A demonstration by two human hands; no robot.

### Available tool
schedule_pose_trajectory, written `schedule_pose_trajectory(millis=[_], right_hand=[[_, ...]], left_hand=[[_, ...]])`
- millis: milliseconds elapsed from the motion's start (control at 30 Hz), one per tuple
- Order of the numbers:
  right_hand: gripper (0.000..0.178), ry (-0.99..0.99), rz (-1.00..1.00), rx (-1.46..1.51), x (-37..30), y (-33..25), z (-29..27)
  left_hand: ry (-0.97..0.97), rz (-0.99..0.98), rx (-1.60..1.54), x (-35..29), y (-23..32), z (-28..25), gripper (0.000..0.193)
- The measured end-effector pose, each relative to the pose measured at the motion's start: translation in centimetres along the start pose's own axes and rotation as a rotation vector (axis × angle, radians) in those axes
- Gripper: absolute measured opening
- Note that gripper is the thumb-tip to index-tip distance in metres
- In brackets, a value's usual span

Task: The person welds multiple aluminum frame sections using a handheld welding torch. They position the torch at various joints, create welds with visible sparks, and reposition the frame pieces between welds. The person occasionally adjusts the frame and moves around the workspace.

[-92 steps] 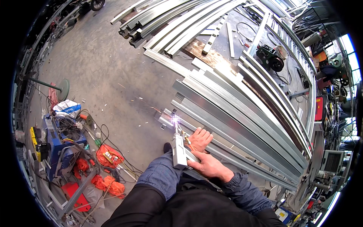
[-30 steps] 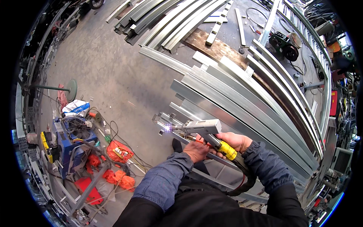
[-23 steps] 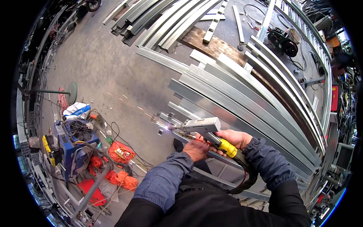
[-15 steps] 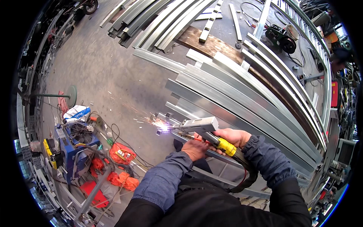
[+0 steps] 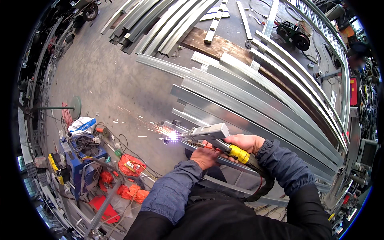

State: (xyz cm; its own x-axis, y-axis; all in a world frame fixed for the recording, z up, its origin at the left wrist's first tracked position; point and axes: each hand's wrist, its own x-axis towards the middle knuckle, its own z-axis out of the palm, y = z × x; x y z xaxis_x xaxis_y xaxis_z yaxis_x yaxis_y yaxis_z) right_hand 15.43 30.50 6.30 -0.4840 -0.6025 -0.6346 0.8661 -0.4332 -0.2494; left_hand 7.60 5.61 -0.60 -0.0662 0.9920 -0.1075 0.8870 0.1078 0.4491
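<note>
A silver handheld welding gun (image 5: 209, 131) points left, its nozzle at a bright violet-white glow throwing sparks leftward. My right hand (image 5: 246, 145) is closed round its handle, just above a yellow wrapped section (image 5: 239, 153) that leads into a thick dark cable (image 5: 265, 185). Close below the gun, my left hand (image 5: 205, 158) is closed on a thin orange-red tube (image 5: 206, 145) that runs beneath the gun; its fingertips are partly hidden. The glow sits at the left end of a narrow metal profile (image 5: 187, 138), and glare hides the exact spot being welded.
Long galvanised steel channels (image 5: 240, 108) lie side by side beyond my hands. More profiles (image 5: 154, 24) are stacked at the far left. A blue machine (image 5: 86, 170), red bags (image 5: 132, 165) and loose cables cover the near-left floor. A wheeled machine (image 5: 294, 35) stands far right.
The view has shifted slightly, so the far channels sit a little more to the left. The glow and sparks look bigger. Both hands keep their grip, and the gun has barely moved.
</note>
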Motion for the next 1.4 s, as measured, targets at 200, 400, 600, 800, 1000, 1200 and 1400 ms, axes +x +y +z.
schedule_pose_trajectory(millis=[200, 400, 600, 800, 1000, 1200, 1400], right_hand=[[0.060, -0.029, -0.018, 0.011, 0.2, 0.8, -0.8], [0.058, 0.011, -0.008, 0.005, -0.3, 0.6, -0.4], [0.054, 0.020, -0.001, -0.021, -0.5, 0.6, -0.3], [0.053, 0.015, 0.011, -0.021, -0.7, 0.8, -0.1], [0.052, 0.046, 0.007, -0.047, -1.5, 0.3, 1.0], [0.053, 0.049, -0.001, -0.064, -1.8, 0.7, 1.1], [0.054, 0.038, -0.151, 0.056, -4.9, 2.9, 2.7]], left_hand=[[0.017, -0.022, -0.020, 0.0, 0.0, 0.6, 0.062], [-0.006, -0.029, -0.036, 0.2, 0.1, -0.3, 0.060], [0.004, -0.041, 0.020, 0.2, 0.4, -0.4, 0.054], [-0.003, -0.040, -0.005, 0.1, 0.1, 0.3, 0.055], [-0.067, -0.038, 0.060, 0.0, 0.1, 0.4, 0.059], [-0.018, -0.015, 0.076, -0.1, 0.0, 1.2, 0.063], [-0.014, -0.080, 0.027, 1.0, 1.4, -0.5, 0.057]])
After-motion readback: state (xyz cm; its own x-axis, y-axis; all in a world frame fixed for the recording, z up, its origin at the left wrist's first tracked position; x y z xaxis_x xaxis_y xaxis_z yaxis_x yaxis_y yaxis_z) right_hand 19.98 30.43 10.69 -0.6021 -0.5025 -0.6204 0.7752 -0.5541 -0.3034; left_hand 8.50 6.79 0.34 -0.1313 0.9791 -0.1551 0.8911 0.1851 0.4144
